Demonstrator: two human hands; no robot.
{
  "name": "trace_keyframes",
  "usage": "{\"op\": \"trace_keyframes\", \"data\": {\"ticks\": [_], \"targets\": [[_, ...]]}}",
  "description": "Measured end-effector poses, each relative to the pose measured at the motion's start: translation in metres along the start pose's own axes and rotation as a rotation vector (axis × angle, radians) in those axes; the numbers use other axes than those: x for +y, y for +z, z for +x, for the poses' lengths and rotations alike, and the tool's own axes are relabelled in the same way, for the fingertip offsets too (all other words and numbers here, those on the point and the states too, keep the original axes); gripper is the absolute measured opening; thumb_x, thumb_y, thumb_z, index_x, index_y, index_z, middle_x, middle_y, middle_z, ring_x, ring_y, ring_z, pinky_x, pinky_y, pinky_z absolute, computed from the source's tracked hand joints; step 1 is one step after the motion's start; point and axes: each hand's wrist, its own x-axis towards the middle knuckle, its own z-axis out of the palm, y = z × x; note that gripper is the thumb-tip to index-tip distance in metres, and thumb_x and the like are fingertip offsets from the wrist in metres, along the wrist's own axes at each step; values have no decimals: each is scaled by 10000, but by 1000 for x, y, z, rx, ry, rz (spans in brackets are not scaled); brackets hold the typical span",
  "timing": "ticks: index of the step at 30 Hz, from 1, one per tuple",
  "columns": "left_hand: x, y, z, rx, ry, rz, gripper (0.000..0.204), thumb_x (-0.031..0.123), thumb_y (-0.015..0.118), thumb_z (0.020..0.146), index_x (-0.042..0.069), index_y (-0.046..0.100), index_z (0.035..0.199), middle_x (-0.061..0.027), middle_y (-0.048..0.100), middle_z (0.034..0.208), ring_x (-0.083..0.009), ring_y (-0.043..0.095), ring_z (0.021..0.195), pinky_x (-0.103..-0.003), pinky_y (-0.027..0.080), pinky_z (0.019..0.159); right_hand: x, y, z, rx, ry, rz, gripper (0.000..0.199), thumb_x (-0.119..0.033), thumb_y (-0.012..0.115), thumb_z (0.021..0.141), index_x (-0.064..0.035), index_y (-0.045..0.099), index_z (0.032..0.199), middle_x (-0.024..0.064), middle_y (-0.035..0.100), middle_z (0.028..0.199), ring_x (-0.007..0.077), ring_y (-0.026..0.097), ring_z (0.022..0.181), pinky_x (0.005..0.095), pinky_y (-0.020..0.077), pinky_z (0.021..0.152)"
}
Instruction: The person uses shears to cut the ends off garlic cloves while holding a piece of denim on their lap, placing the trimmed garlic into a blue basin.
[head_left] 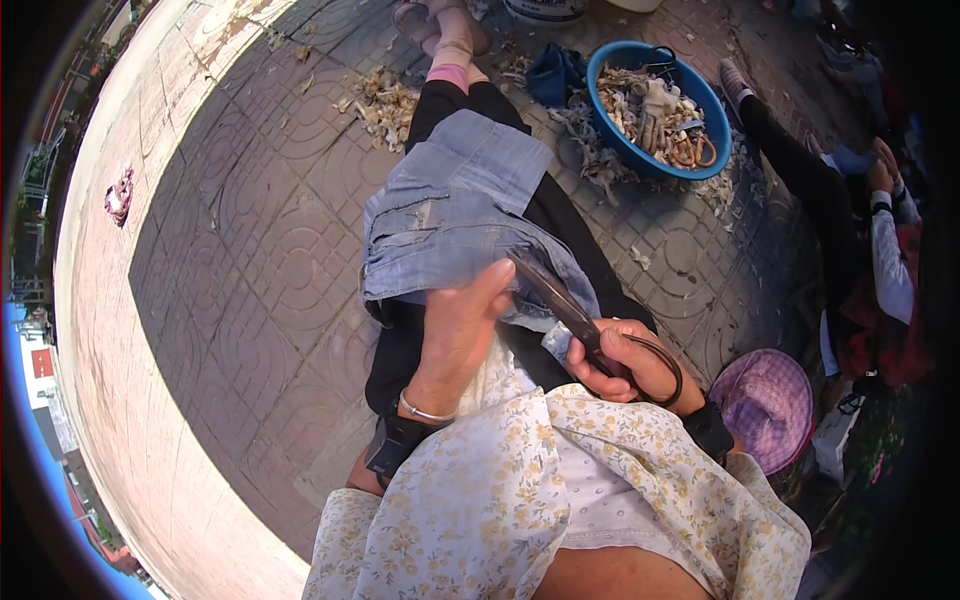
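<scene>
My right hand [628, 362] is closed around a pair of dark scissors [562, 305], a looped handle showing beside the wrist. The blades look together and point up and left. Near their tip is the thumb of my left hand [458, 325], which is blurred; its other fingers are turned away from view. Below and beyond both hands, a piece of worn blue denim [450, 215] lies across my lap and black-trousered legs.
At the upper right stands a blue basin [598, 112] holding pale scraps, a glove [655, 112] and tan-handled scissors [700, 152]. Scraps [385, 105] litter the patterned paving by my feet. A purple checked hat [765, 410] lies at right, near another seated person [885, 250].
</scene>
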Motion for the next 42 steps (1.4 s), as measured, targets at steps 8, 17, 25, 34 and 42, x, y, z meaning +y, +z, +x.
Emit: {"op": "trace_keyframes", "data": {"ticks": [8,17,25,34,42], "targets": [[17,24,-4,49,73,-127,39,20,654,839,39,619,843,-38,621,828,-97,483,627,-254,407,582,11,13,14,81,-212,-158,339,-308,504,964,11,565,1059,17,541,802,23,374,518,181,278,450],[25,21,-5,-9,68,-211,59,75,663,849,32,632,877,-55,636,839,-106,467,608,-252,402,600,9,13,32,-132,-206,26,413,-401,487,958,-7,560,1056,10,531,812,24,379,515,173,273,427],[18,13,2,50,159,-78,54,71,652,854,38,620,883,-46,616,830,-108,466,615,-259,398,594,-7,15,23,4,-144,-166,454,-439,518,934,0,573,1036,4,528,763,18,367,521,183,267,442],[20,33,5,52,368,114,275,27,651,830,80,543,1076,-12,589,905,-83,498,683,-227,387,545,2,2,35,131,-645,-745,324,-331,503,966,-11,545,983,6,493,744,85,448,672,254,382,584],[29,62,2,-51,485,146,317,19,635,831,43,532,1130,-53,597,1001,-146,573,817,-287,479,655,-20,12,18,138,-743,-805,356,-357,489,968,-8,539,1017,8,489,779,80,451,697,238,396,617]]}}
